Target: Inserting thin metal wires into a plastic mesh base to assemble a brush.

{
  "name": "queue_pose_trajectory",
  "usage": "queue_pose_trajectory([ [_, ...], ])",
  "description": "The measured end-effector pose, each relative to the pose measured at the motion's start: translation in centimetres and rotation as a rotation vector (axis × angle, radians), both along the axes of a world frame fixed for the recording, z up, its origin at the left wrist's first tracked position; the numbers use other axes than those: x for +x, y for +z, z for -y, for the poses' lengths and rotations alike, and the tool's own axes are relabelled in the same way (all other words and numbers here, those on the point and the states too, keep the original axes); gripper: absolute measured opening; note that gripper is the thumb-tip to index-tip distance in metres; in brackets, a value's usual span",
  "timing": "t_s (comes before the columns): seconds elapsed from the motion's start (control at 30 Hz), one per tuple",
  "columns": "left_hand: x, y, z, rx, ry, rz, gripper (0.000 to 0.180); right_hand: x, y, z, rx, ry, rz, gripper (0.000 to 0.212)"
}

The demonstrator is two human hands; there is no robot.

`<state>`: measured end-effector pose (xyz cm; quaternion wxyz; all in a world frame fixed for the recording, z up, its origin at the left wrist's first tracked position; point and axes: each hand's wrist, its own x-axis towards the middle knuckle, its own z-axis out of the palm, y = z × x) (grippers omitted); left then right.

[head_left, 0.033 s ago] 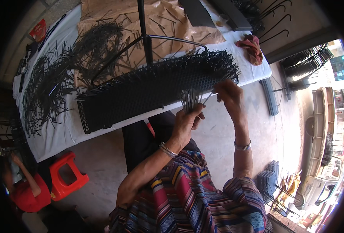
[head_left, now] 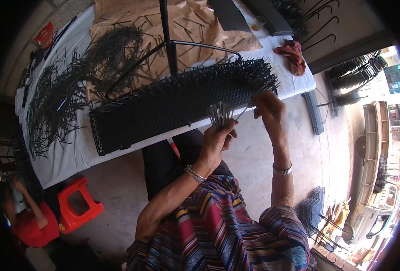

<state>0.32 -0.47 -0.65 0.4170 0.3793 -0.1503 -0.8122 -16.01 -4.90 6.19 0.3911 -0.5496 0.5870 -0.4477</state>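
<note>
My left hand (head_left: 217, 141) is raised in front of me, shut on a bundle of thin black metal pins (head_left: 218, 115) that stick up from the fist. My right hand (head_left: 267, 106) pinches a single pin at the right end of a long black perforated panel (head_left: 164, 110). The panel lies tilted along the near edge of the table and bristles with pins pushed through its holes. Both wrists wear bracelets, and a striped garment covers my lap.
The table has a white cloth (head_left: 69, 158) with a heap of loose black pins (head_left: 55, 99), brown paper (head_left: 200, 22), a black metal stand (head_left: 167, 40) and a red rag (head_left: 292, 54). A red stool (head_left: 76, 205) and a person in red (head_left: 28, 221) are at lower left. Black racks (head_left: 313, 212) stand on the floor at right.
</note>
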Motion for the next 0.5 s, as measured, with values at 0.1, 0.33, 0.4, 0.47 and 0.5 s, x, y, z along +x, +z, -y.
queue_pose_trajectory([
  [0.1, 0.4, -0.5, 0.4, 0.038, 0.04, -0.025, 0.033, 0.4, 0.9, 0.3, -0.181, -0.241, -0.178, 0.006],
  [0.33, 0.2, -0.4, 0.3, 0.061, 0.006, -0.019, 0.031, -1.4, -2.9, 2.6, -0.504, -0.384, -0.62, 0.006],
  [0.4, 0.2, -0.4, 0.3, 0.059, -0.004, -0.034, 0.031, -1.2, -3.3, 2.9, -0.531, -0.374, -0.631, 0.007],
  [0.47, 0.0, -0.3, 0.1, 0.08, 0.0, -0.026, 0.031, -1.3, -3.7, 2.9, -0.464, -0.321, -0.653, 0.007],
  [0.5, 0.0, -0.2, 0.1, 0.079, 0.0, -0.027, 0.031, -1.3, -3.7, 2.8, -0.465, -0.321, -0.654, 0.007],
])
